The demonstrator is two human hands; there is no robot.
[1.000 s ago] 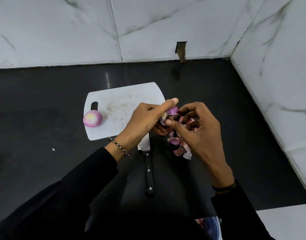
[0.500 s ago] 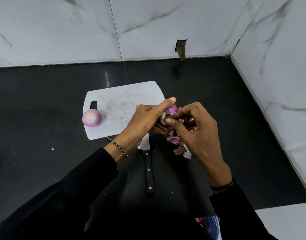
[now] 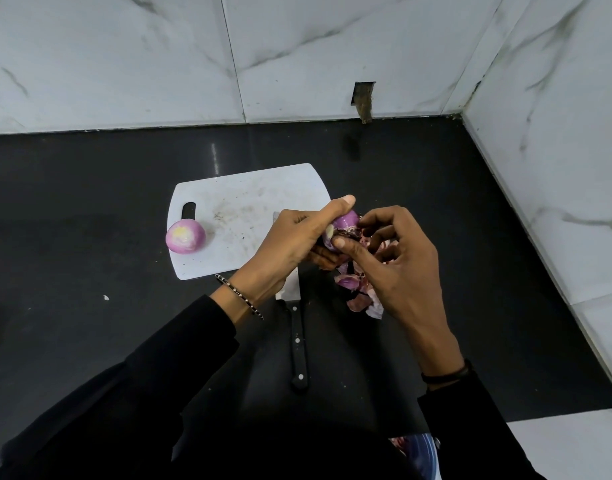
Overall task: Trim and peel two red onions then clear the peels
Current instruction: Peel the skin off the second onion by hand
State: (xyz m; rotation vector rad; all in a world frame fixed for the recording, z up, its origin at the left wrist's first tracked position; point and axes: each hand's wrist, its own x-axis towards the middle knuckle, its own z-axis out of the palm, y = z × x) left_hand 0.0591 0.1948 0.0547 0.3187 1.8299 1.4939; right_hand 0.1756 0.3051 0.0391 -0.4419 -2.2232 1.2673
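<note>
**A:** What's laid out?

**B:** A black counter [image 3: 89, 202] with a white cutting board [image 3: 249, 202] on it, at the far left of the hands. A knife [image 3: 297, 341] lies nearer, blade under the left wrist.

**A:** And the hands?

**B:** The left hand [image 3: 297, 237] is wrapped round the second onion [image 3: 346, 221] by the board's right edge. The right hand [image 3: 398, 271] pinches that onion's dark skin with thumb and curled fingers.

**A:** Smaller bits?

**B:** Peels [image 3: 356, 292] are heaped on the counter under the right hand. The peeled onion [image 3: 185, 236] sits at the board's left edge.
</note>
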